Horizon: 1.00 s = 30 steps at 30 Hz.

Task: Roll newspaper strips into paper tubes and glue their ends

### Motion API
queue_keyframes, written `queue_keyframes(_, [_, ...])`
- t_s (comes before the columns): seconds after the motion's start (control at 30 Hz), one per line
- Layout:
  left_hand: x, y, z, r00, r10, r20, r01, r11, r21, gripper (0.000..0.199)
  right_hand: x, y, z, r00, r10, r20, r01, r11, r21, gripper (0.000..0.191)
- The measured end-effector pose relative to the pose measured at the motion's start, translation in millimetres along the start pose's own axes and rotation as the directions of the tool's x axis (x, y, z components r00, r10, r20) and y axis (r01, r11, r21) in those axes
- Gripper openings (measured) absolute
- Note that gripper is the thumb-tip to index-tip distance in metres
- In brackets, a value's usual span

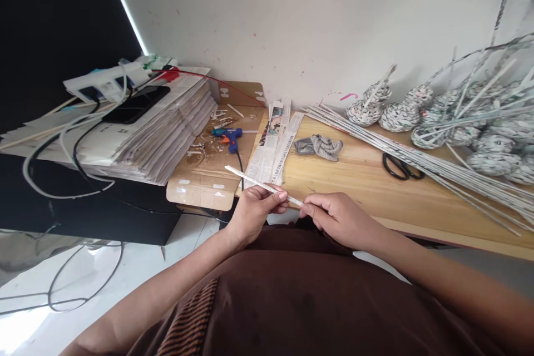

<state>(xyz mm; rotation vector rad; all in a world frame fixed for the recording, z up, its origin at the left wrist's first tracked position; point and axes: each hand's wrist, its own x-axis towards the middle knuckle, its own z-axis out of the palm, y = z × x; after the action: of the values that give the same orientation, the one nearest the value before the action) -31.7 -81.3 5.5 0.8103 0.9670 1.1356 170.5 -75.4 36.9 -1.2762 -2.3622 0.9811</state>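
A thin rolled newspaper tube [250,178] slants between my two hands, just above the table's front edge. My left hand [259,206] pinches it along its length with thumb and fingers, and its pale tip sticks out up and to the left. At the tube's lower right end, my right hand [327,212] has thumb and fingers closed on it. Flat strips of newspaper [273,150] lie on the table just beyond my left hand. A grey knitted glove or cloth [319,147] rests beyond my right hand.
A blue glue gun [229,138] lies on stained cardboard [200,192] at the left. Stacked newspapers [175,128] carry a phone [137,104] and a power strip [108,80]. Rightward are long paper tubes [387,147], black-handled scissors [401,167] and several woven paper gourds [400,108]. Cables trail leftward.
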Motion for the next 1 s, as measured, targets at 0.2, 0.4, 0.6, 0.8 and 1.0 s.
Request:
queue_keyframes(0.2, [-2.5, 8.0, 3.0, 0.999, 0.013, -0.040, -0.013, 1.000, 0.001, 0.027, -2.8, 7.4, -4.0, 0.992, 0.088, 0.089, -0.106, 0.968, 0.226, 0.042])
queue_keyframes(0.4, [-2.9, 9.8, 4.4, 1.000, 0.016, -0.012, -0.016, 1.000, -0.016, 0.027, 1.7, 13.7, -3.5, 0.956, 0.083, 0.282, -0.219, 0.842, 0.493, 0.052])
queue_keyframes(0.6, [-2.2, 7.8, 3.0, 0.999, 0.032, -0.019, -0.032, 0.999, -0.021, 0.026, 1.8, 1.9, -2.0, 0.992, -0.094, -0.086, 0.081, 0.985, -0.151, 0.033])
queue_keyframes(0.8, [-3.1, 7.5, 2.2, 1.000, 0.014, -0.019, -0.014, 0.999, -0.031, 0.027, 2.9, 2.4, -8.5, 0.954, 0.079, 0.290, -0.198, 0.892, 0.406, 0.052])
queue_keyframes(1.0, [-2.6, 7.8, 3.9, 1.000, 0.009, -0.005, -0.009, 1.000, -0.026, 0.027, 5.3, 4.2, -2.2, 0.972, 0.053, 0.229, -0.170, 0.833, 0.527, 0.046])
